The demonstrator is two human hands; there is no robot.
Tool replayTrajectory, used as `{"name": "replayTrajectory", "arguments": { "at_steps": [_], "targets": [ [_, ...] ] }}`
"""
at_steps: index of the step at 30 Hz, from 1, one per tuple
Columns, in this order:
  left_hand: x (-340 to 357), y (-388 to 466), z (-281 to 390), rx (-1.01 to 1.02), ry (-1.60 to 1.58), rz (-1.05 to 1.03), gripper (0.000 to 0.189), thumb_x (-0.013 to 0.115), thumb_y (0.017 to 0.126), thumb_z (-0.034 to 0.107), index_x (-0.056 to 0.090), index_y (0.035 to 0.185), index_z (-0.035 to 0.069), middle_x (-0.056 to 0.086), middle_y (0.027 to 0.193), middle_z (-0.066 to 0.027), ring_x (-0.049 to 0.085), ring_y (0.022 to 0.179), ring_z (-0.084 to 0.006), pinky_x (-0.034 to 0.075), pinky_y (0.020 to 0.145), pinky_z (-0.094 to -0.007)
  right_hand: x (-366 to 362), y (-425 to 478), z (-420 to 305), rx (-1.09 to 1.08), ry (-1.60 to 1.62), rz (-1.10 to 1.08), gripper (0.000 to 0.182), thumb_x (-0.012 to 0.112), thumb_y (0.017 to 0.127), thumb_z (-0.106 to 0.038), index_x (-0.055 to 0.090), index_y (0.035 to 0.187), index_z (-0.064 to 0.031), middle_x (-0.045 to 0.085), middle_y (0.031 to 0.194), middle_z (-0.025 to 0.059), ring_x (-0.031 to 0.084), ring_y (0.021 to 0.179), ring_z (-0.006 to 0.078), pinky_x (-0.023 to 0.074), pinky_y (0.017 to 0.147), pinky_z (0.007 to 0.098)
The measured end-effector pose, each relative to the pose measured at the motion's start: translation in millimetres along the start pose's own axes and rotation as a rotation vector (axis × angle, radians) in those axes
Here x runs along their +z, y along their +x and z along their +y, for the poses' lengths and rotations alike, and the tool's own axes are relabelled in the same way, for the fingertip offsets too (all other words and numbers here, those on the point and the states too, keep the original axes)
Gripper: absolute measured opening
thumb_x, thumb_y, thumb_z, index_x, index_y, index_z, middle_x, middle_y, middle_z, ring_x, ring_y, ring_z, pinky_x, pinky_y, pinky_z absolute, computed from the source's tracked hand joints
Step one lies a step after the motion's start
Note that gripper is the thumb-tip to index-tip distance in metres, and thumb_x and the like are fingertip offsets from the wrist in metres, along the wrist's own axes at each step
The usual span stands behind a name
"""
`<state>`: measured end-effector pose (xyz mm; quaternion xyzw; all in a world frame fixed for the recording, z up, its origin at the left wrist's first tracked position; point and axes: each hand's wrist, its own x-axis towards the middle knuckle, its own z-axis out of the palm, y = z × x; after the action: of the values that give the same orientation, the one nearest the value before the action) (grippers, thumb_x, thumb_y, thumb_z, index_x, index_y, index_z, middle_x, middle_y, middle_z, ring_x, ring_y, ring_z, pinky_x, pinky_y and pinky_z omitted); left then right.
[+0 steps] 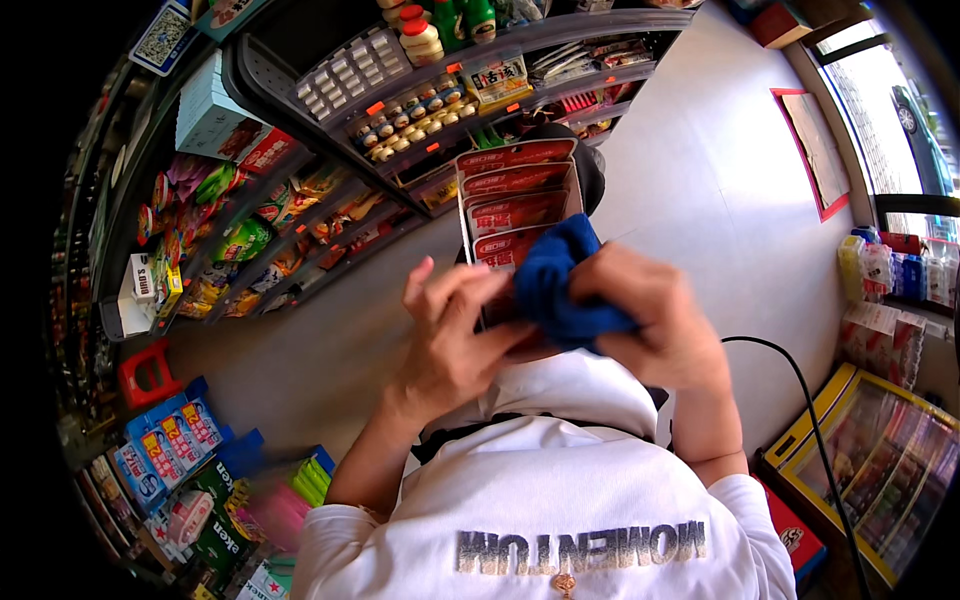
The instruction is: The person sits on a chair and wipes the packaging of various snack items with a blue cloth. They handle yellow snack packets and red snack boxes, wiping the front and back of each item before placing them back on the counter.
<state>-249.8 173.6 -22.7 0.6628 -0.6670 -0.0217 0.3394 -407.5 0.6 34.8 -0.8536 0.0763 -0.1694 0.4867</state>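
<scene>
A blue cloth [562, 289] is bunched in my right hand [645, 307], which is blurred by motion. My left hand [457, 337] holds a small reddish packet [529, 341] at its fingertips, and the cloth lies against that packet. Much of the packet is hidden behind the fingers and the cloth. Just beyond both hands, an open box [577, 180] with several red printed packets [517, 202] standing in rows rests on or near my lap. The cloth overlaps the near end of the packet rows.
Store shelves [442, 64] with bottles and packaged goods curve along the far side and left. A red plastic stool [150, 375] and stacked cartons [169, 442] are at the left. A yellow-framed display case [862, 457] and a black cable [806, 390] are at the right.
</scene>
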Motion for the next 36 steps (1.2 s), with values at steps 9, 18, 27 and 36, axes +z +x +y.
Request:
{"name": "replayTrajectory", "arguments": {
  "at_steps": [9, 18, 27, 36],
  "targets": [
    [17.2, -21.2, 3.9, 0.028, -0.089, 0.118, 0.052, 0.072, 0.055, 0.002, 0.073, 0.106, 0.012, 0.052, 0.128, -0.0155, 0.051, 0.112, -0.035, 0.043, 0.096, -0.0431, 30.0, 14.1, 12.9, -0.273, -0.285, 0.113, 0.038, 0.07, 0.058, 0.002, 0.061, 0.094, -0.003, 0.062, 0.099, 0.0085, 0.057, 0.09, 0.0293, 0.0487, 0.079, 0.0386],
    [14.4, -19.3, 0.9, 0.059, 0.016, 0.039, 0.029, 0.074, 0.063, 0.012, 0.067, 0.091, 0.009, 0.064, 0.107, -0.0096, 0.052, 0.109, -0.0312, 0.037, 0.098, -0.0565, -1.1, 18.8, 7.8, -0.401, 0.054, 0.272, 0.028, 0.065, 0.06, 0.003, 0.063, 0.088, 0.002, 0.064, 0.096, 0.0131, 0.059, 0.089, 0.0297, 0.0478, 0.081, 0.0366],
    [20.7, -28.1, -17.0, 0.156, 0.037, 0.031, 0.013, 0.069, 0.065, 0.015, 0.066, 0.074, 0.005, 0.062, 0.084, -0.0073, 0.048, 0.111, -0.0323, 0.044, 0.089, -0.0482, 42.3, 21.0, 26.9, -0.177, -0.566, -0.279, 0.015, 0.065, 0.068, -0.006, 0.067, 0.082, -0.0064, 0.061, 0.089, 0.0031, 0.055, 0.095, 0.0229, 0.0483, 0.083, 0.033],
    [22.9, -25.1, -12.7, 0.199, -0.001, 0.028, 0.019, 0.067, 0.056, 0.013, 0.065, 0.073, 0.006, 0.057, 0.084, -0.0088, 0.05, 0.108, -0.0324, 0.046, 0.088, -0.0499, 25.3, 20.9, 25.9, -0.14, -0.26, -0.264, 0.017, 0.059, 0.068, -0.003, 0.068, 0.083, -0.0017, 0.066, 0.077, 0.0113, 0.065, 0.083, 0.025, 0.0528, 0.072, 0.0369]
  ]
}}
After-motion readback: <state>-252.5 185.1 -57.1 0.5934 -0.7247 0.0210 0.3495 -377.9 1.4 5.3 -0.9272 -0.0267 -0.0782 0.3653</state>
